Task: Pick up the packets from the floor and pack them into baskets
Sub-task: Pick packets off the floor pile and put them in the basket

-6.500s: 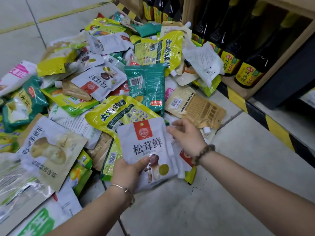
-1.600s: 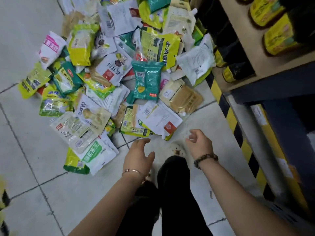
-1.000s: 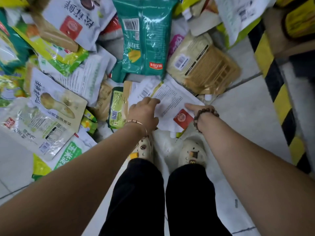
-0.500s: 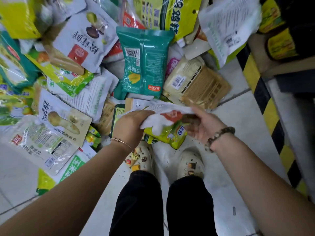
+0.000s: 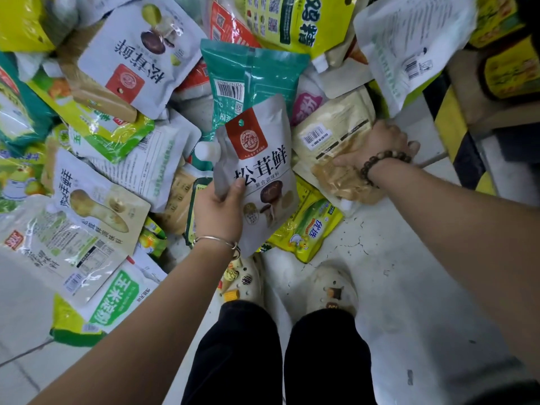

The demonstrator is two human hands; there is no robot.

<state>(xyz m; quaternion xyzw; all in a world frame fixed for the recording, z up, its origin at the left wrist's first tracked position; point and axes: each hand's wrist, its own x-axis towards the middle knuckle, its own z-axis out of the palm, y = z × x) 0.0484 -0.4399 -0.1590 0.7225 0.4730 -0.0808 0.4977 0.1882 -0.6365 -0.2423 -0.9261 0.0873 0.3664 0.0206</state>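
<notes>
Left hand (image 5: pixel 218 212): grips white packet (image 5: pixel 263 171), thumb on front.
Right hand (image 5: pixel 377 144): fingers curled round tan packet (image 5: pixel 330 124).

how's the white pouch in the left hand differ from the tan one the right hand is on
The white pouch is held up in the left hand, front label showing. The tan pouch lies flat, barcode up, gripped by the right hand. Both are soft packets.

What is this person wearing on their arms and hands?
No gloves, and no sleeves in view: both forearms are bare. At the wrist of the left hand sits a thin silver-coloured bangle. At the wrist of the right hand sits a bracelet of round dark brown beads.
</notes>
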